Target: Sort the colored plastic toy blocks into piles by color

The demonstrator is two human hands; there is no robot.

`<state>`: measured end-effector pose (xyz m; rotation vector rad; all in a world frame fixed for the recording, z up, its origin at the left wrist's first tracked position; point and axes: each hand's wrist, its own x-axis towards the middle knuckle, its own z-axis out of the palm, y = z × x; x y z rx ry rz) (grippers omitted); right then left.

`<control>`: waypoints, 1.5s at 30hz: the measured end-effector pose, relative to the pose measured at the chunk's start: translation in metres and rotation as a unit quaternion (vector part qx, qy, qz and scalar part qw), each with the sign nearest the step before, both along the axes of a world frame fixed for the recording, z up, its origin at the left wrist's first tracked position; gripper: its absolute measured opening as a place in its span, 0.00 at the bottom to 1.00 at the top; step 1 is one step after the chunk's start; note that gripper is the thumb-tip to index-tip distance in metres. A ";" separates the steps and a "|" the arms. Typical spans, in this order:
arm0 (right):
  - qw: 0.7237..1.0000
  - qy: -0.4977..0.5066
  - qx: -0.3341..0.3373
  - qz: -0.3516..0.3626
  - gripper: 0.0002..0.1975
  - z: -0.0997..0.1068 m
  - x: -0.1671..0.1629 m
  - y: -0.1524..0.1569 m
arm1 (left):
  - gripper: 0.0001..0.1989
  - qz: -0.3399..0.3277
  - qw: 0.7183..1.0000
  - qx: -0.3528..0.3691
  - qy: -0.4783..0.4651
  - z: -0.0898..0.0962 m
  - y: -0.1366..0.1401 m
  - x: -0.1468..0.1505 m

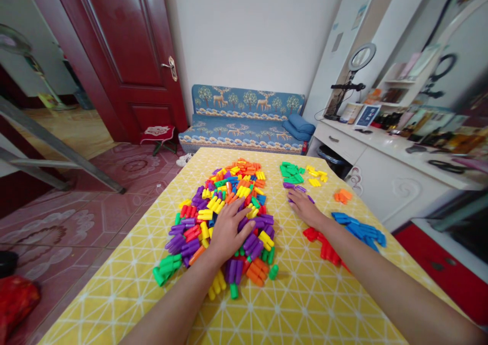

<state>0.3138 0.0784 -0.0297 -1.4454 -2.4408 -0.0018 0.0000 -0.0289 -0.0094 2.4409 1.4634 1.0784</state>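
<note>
Left hand (227,227) on mixed-colour tube-shaped plastic blocks (206,214), fingers apart; right hand (305,208) at purple plastic blocks (288,185) (grip hidden, cannot tell); green plastic blocks (292,172) grouped separately, seemingly keeping colours unmixed

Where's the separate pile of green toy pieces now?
Head view, right of centre: the green pile lies just left of the small yellow pile, beyond the right hand.

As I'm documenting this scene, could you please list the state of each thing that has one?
Mixed pile, heaped, colours jumbled
Purple group, partly covered
Left hand, open over mixed pile
Right hand, at purple group, grip unclear
Green group, separate
Yellow group, separate
Orange group, separate
Blue group, separate
Red group, separate, partly hidden
Drawer, shut
Stool, upright
</note>
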 end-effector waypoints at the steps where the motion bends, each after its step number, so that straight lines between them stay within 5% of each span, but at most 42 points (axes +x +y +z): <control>1: 1.000 0.004 -0.004 -0.001 0.21 -0.001 0.001 0.001 | 0.19 0.000 1.000 0.002 0.000 0.000 0.000 0.000; 7: 0.999 0.034 0.026 -0.021 0.19 0.024 -0.004 -0.014 | 0.19 0.002 1.000 -0.001 -0.004 0.001 0.000 0.000; 11: 0.984 0.029 0.048 -0.168 0.20 0.044 0.001 -0.038 | 0.19 -0.002 1.000 -0.004 -0.010 0.000 0.000 0.000; 15: 0.962 -0.017 -0.037 -0.269 0.26 0.041 0.014 -0.051 | 0.19 -0.001 1.000 -0.002 -0.014 -0.001 0.000 0.000; 24: 0.974 0.048 -0.066 -0.211 0.17 0.025 0.016 -0.040 | 0.19 0.002 1.000 -0.008 -0.006 0.001 -0.001 0.000; 36: 0.958 -0.222 -0.033 -0.178 0.31 0.042 -0.018 -0.053 | 0.19 0.004 1.000 -0.010 0.000 0.000 0.000 0.000; 45: 0.951 -0.248 -0.022 -0.182 0.30 0.037 -0.015 -0.056 | 0.19 0.001 1.000 -0.003 -0.006 0.002 0.000 0.001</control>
